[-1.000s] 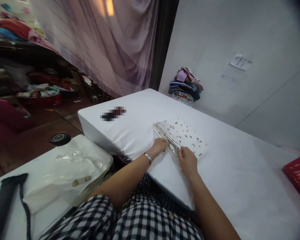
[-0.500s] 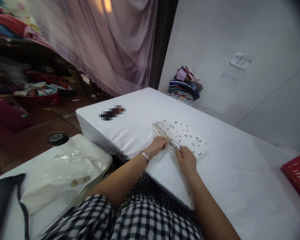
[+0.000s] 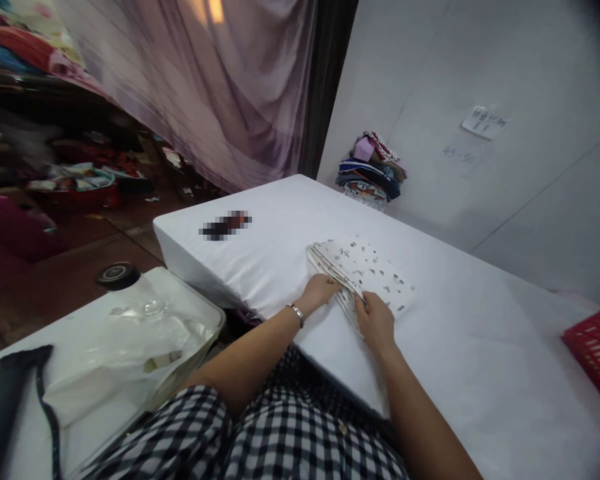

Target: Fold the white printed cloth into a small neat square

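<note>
A white cloth printed with small dark motifs lies folded in layers on the white-covered table. Its near edge shows several stacked folds. My left hand, with a metal bracelet at the wrist, is closed on the layered edge at its left part. Gripping the same edge a little further right, my right hand has its thumb on top and its fingers wrapped round the cloth. Whether the cloth is a garment or a plain sheet I cannot tell.
A pile of folded clothes stands by the wall. A red plastic basket is at the right edge. To the left, a lower white table bears clear plastic bags and a roll of black tape. A blurred-out dark object lies on the table.
Almost nothing differs. Both hands keep their hold on the cloth's edge, the left having shifted very slightly to the right.
</note>
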The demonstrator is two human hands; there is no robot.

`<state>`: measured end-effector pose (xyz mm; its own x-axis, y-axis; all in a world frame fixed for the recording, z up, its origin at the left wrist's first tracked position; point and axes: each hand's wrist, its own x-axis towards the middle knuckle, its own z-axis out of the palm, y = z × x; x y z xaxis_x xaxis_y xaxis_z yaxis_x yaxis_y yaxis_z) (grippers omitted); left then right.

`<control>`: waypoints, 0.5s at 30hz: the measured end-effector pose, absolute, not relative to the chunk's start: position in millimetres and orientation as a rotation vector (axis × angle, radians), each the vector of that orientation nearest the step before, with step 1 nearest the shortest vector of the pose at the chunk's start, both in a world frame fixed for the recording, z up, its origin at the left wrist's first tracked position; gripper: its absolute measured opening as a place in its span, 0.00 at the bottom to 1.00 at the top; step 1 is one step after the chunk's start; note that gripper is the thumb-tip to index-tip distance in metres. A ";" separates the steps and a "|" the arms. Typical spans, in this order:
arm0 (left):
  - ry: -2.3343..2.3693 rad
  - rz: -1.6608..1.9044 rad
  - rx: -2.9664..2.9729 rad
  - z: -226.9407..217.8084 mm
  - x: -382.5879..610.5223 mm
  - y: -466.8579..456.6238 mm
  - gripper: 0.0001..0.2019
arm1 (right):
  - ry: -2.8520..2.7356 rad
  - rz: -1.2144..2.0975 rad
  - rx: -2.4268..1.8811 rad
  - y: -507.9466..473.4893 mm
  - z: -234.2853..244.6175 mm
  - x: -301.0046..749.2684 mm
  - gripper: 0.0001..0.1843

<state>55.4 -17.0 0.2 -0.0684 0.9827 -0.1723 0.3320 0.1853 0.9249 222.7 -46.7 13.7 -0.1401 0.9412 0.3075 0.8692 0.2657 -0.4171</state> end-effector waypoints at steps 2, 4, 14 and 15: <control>1.563 0.919 1.277 -0.5 56.9 -14.4 0.13 | -2.041 0.181 -1.628 -46.7 12.9 222.6 0.17; 1.560 0.930 1.252 -1.5 58.6 -11.7 0.11 | -2.046 0.166 -1.619 -46.3 11.6 222.7 0.16; 1.560 0.973 1.042 6.3 55.9 -19.0 0.06 | -2.096 0.099 -1.576 -49.3 12.3 221.3 0.14; 1.549 0.979 1.034 8.0 55.9 -19.8 0.07 | -2.116 0.086 -1.569 -50.0 13.1 220.8 0.14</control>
